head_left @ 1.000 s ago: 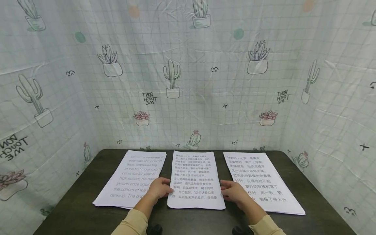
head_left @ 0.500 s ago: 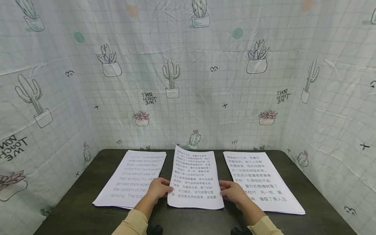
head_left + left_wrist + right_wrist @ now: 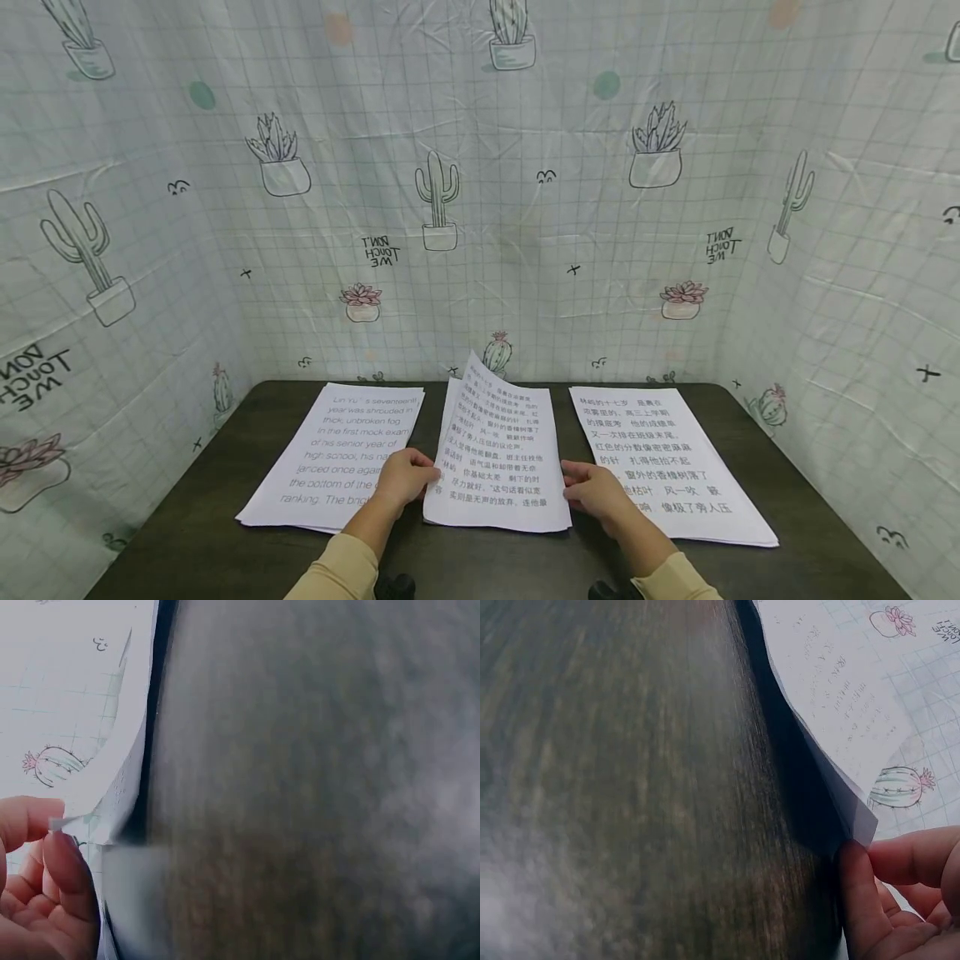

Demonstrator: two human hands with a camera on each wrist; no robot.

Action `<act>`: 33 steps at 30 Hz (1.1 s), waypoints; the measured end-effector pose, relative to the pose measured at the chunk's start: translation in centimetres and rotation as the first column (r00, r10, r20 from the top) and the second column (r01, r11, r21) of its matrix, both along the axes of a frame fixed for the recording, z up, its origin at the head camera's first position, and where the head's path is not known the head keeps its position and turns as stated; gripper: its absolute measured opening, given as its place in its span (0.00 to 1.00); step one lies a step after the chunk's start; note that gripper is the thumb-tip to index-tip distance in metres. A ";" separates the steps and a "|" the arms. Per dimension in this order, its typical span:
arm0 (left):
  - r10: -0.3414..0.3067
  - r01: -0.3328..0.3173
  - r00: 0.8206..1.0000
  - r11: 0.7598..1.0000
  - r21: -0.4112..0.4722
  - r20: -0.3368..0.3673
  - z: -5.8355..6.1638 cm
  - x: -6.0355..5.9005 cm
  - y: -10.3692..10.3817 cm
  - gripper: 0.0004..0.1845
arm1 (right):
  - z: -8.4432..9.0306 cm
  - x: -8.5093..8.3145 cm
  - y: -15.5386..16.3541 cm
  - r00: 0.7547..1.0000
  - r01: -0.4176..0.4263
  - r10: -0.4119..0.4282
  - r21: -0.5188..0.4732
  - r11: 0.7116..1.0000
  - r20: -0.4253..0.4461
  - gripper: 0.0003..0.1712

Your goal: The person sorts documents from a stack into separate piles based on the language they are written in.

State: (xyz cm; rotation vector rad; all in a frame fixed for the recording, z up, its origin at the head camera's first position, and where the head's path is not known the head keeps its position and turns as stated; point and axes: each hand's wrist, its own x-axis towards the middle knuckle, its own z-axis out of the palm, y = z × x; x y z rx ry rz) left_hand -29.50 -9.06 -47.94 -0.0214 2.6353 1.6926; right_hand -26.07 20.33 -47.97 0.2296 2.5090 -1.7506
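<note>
Three piles of printed paper lie side by side on a dark table (image 3: 187, 533). My left hand (image 3: 408, 483) pinches the left edge of the top sheet (image 3: 502, 450) of the middle pile, which curls up off the pile with its far left corner raised. In the left wrist view the thumb and a finger of my left hand (image 3: 45, 885) nip that sheet's edge (image 3: 112, 787). My right hand (image 3: 596, 493) holds the sheet's right edge. In the right wrist view the sheet (image 3: 832, 697) hangs above the table (image 3: 615, 780), its edge between my right hand's (image 3: 892, 900) thumb and finger.
A pile with English text (image 3: 337, 450) lies on the left and a pile with larger Chinese text (image 3: 667, 458) on the right. A cactus-print curtain (image 3: 480, 208) closes in the table's back and both sides. Bare table shows along the near edge.
The middle pile's top sheet has risen: it lay flat a second ago, and now its left side and far corner stand up. Both hands have stayed at its edges.
</note>
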 end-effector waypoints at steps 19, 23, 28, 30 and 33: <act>-0.326 0.253 0.936 0.885 0.392 0.130 -1.0 -0.1 -1.1 0.34 | 0.4 0.1 0.5 1.000 -0.001 0.001 -0.008 1.000 -0.004 0.27; -0.348 0.261 0.932 0.839 0.477 0.101 -1.2 -0.4 -1.3 0.35 | 0.7 0.3 0.9 1.000 0.006 -0.006 -0.058 0.998 -0.011 0.26; -0.364 0.268 0.927 0.807 0.526 0.086 -1.1 -0.4 -1.3 0.35 | 0.7 0.9 1.6 0.997 -0.069 0.073 -0.236 0.969 0.005 0.32; -0.365 0.268 0.927 0.801 0.536 0.081 -1.1 -0.3 -1.3 0.35 | 0.7 1.2 2.0 0.993 -0.112 0.119 -0.286 0.952 0.006 0.35; -0.358 0.262 0.931 0.800 0.540 0.078 -1.1 -0.3 -1.1 0.35 | 0.9 1.5 2.7 0.983 -0.174 0.184 -0.322 0.931 0.002 0.37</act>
